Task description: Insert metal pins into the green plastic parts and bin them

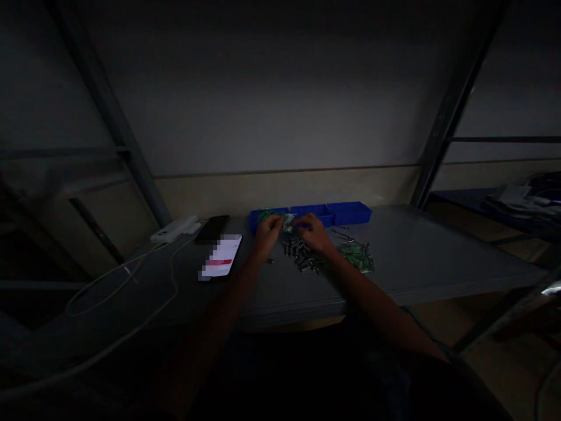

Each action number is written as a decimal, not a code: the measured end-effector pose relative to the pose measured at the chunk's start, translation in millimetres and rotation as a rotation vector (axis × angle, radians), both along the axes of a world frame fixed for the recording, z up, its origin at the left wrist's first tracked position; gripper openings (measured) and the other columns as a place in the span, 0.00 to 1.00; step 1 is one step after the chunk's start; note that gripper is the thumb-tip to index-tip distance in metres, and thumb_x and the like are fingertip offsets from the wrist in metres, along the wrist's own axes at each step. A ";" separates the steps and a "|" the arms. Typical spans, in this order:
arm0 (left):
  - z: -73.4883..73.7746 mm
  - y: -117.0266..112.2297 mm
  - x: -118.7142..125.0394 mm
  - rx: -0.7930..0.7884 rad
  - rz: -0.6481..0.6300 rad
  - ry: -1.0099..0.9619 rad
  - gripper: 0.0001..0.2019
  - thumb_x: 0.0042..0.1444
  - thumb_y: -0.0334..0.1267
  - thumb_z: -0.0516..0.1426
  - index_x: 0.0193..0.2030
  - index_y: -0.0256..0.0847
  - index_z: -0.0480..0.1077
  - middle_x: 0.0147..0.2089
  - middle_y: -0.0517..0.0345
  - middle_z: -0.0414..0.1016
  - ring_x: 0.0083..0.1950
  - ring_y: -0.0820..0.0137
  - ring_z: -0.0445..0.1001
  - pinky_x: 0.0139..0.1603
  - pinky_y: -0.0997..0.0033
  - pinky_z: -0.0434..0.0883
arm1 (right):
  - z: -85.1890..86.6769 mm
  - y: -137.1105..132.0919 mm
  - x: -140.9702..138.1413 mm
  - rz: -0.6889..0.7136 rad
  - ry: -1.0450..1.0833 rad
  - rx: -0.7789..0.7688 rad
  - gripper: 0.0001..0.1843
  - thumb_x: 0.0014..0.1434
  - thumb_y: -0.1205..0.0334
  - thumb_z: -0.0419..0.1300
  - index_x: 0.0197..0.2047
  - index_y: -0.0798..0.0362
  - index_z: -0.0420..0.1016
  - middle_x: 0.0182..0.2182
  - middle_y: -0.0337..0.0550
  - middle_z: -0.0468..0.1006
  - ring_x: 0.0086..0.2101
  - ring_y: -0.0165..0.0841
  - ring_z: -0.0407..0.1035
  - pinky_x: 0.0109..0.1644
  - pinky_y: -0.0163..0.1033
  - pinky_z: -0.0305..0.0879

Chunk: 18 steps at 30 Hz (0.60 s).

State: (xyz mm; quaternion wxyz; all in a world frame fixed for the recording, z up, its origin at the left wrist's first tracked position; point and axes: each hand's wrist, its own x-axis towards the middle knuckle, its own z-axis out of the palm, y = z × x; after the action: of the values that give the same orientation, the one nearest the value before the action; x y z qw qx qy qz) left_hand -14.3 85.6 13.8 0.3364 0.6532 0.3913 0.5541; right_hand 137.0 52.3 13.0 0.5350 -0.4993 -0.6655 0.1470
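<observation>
My left hand [268, 231] is closed in a pinch just in front of the left blue bin [253, 222]; what its fingers hold is too dark and small to make out. Close to its right, my right hand [314, 234] has its fingers curled together, their grip equally unclear. Between the fingertips lies a cluster of thin pale pieces [288, 222]. Green pieces [265, 214] show in the left bin. Below the hands, small dark metal cylinders [302, 256] are heaped on the table. A pile of green strips [356, 258] rests beside my right forearm.
Two more blue bins, a middle bin [322, 215] and a right bin [349, 213], stand against the wall. Thin metal rods [344, 235] lie before them. Left are a lit phone [222, 257], a dark flat object [213, 228], a white device [175, 229] and loose cables [173, 275].
</observation>
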 end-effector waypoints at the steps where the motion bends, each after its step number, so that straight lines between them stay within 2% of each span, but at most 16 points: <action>1: -0.1 0.6 -0.5 0.017 0.007 0.004 0.07 0.51 0.39 0.56 0.34 0.39 0.72 0.33 0.57 0.75 0.37 0.68 0.73 0.38 0.70 0.68 | -0.2 1.2 -0.1 -0.015 0.034 -0.032 0.09 0.50 0.65 0.58 0.30 0.53 0.80 0.32 0.41 0.74 0.36 0.33 0.66 0.46 0.39 0.61; 2: -0.2 1.3 -0.7 0.034 0.008 0.009 0.07 0.52 0.38 0.56 0.35 0.39 0.72 0.34 0.57 0.76 0.39 0.67 0.73 0.39 0.69 0.69 | -0.2 2.4 -0.1 -0.020 0.082 -0.079 0.10 0.52 0.59 0.58 0.28 0.54 0.79 0.30 0.41 0.74 0.35 0.33 0.65 0.45 0.39 0.60; 5: -0.8 3.4 -0.2 0.107 -0.006 0.050 0.07 0.54 0.37 0.55 0.36 0.40 0.72 0.38 0.56 0.77 0.42 0.66 0.74 0.42 0.67 0.70 | 0.7 4.5 0.5 0.045 0.269 -0.282 0.28 0.55 0.40 0.51 0.24 0.55 0.76 0.21 0.40 0.71 0.28 0.32 0.64 0.37 0.38 0.58; 7: -1.0 4.1 0.8 0.185 -0.004 0.105 0.06 0.54 0.35 0.55 0.36 0.40 0.73 0.39 0.56 0.77 0.43 0.66 0.74 0.46 0.65 0.70 | 1.9 4.5 1.0 0.105 0.381 -0.394 0.33 0.54 0.34 0.49 0.23 0.56 0.75 0.18 0.40 0.69 0.24 0.30 0.61 0.31 0.36 0.54; 9: -1.0 3.8 1.6 0.276 -0.006 0.182 0.06 0.54 0.33 0.55 0.34 0.40 0.74 0.39 0.56 0.77 0.45 0.66 0.73 0.50 0.64 0.68 | 2.7 3.9 1.4 0.120 0.457 -0.427 0.31 0.51 0.34 0.51 0.21 0.56 0.73 0.17 0.39 0.67 0.22 0.29 0.60 0.28 0.35 0.51; 12: -1.3 3.1 2.1 0.362 -0.008 0.284 0.07 0.54 0.32 0.55 0.31 0.41 0.75 0.38 0.55 0.75 0.46 0.66 0.72 0.53 0.62 0.67 | 2.6 3.5 2.5 0.086 0.496 -0.364 0.25 0.47 0.39 0.57 0.18 0.54 0.67 0.14 0.35 0.62 0.20 0.26 0.55 0.26 0.35 0.48; 15: -2.9 4.0 2.4 0.325 0.027 0.303 0.06 0.54 0.34 0.56 0.31 0.42 0.75 0.38 0.55 0.74 0.48 0.66 0.70 0.54 0.61 0.66 | 2.2 3.5 4.1 0.047 0.488 -0.256 0.23 0.43 0.42 0.59 0.16 0.52 0.62 0.13 0.30 0.54 0.19 0.24 0.49 0.25 0.34 0.45; 18: -4.6 5.8 2.5 0.184 0.010 0.238 0.11 0.56 0.41 0.54 0.30 0.41 0.76 0.36 0.55 0.75 0.45 0.65 0.71 0.50 0.63 0.67 | 2.8 3.2 4.4 0.052 0.463 -0.178 0.22 0.43 0.42 0.59 0.17 0.53 0.64 0.14 0.30 0.54 0.20 0.24 0.50 0.26 0.34 0.46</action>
State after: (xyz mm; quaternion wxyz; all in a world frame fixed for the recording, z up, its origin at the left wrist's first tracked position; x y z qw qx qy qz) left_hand -11.8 91.4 9.2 0.2234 0.7403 0.3793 0.5082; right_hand 141.4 55.5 15.8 0.6233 -0.4803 -0.5220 0.3292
